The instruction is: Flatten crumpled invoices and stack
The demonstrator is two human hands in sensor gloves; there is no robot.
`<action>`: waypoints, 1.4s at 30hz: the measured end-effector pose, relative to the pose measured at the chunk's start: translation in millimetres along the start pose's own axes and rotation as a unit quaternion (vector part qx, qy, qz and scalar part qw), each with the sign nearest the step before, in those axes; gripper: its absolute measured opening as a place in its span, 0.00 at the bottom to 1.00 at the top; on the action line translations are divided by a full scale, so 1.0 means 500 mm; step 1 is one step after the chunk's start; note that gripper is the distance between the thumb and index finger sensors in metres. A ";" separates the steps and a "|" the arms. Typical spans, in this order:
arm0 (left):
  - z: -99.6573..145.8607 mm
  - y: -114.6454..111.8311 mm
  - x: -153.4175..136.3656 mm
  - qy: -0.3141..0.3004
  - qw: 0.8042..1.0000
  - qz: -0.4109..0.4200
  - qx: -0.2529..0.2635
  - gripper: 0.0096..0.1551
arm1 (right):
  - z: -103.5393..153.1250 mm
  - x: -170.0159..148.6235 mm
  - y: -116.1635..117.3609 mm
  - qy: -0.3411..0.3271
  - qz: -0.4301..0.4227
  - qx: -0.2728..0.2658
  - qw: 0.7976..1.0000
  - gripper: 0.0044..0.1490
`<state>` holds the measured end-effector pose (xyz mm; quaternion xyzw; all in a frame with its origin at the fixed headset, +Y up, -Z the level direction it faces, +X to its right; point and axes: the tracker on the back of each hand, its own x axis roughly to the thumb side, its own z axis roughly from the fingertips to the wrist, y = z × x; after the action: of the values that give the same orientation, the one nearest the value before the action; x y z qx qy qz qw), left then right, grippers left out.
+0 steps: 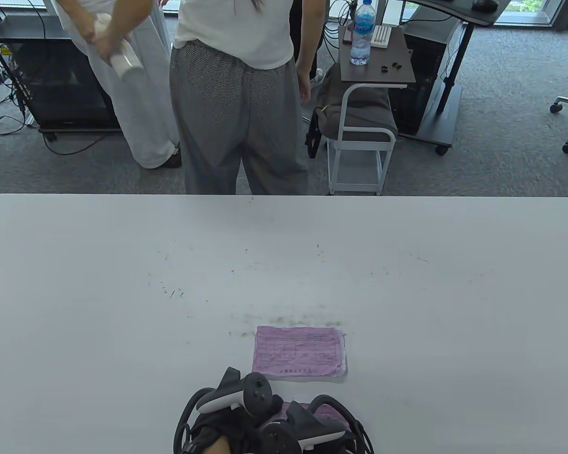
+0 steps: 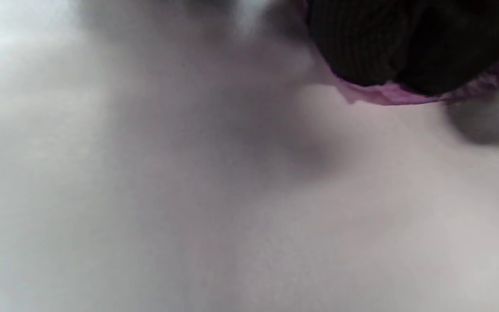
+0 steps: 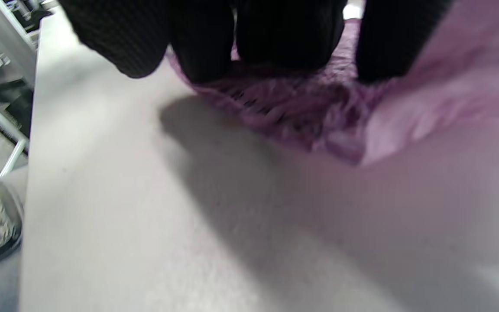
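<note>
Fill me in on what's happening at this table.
A person in sensor gloves works a crumpled pink invoice at the table's near edge. The right hand's fingers rest on it, and the left hand is on its other side. A flattened pink stack lies just beyond.

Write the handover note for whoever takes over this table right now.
Left hand and right hand: both on a crumpled pink invoice at the table's near edge, the right hand's fingers on top of it; grips unclear.
Flattened stack: just beyond the hands, squared.
Done: that stack.
Left: flatten this sheet and add it. No other loose invoices visible.
</note>
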<state>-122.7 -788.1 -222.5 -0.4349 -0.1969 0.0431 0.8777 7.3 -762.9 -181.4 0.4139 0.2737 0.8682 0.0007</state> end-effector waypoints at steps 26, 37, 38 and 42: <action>0.000 -0.002 0.000 0.000 1.000 0.006 0.005 0.49 | 0.091 -0.172 0.022 0.238 -0.155 0.071 0.956 0.20; -0.001 -0.002 -0.001 -0.003 1.000 0.008 0.004 0.49 | 0.131 -0.146 -0.048 0.178 -0.118 -0.200 0.956 0.28; -0.001 -0.002 -0.001 -0.003 1.000 0.008 0.004 0.49 | 0.122 -0.134 -0.048 0.160 -0.113 -0.197 0.961 0.29; -0.001 -0.003 -0.001 -0.004 1.000 0.008 0.004 0.49 | 0.066 -0.070 -0.034 0.065 -0.036 -0.171 0.982 0.30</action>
<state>-123.0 -789.7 -221.9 -0.4326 -0.1967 0.0522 0.8783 49.9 -740.6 -197.9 0.3399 0.1351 0.9268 0.0855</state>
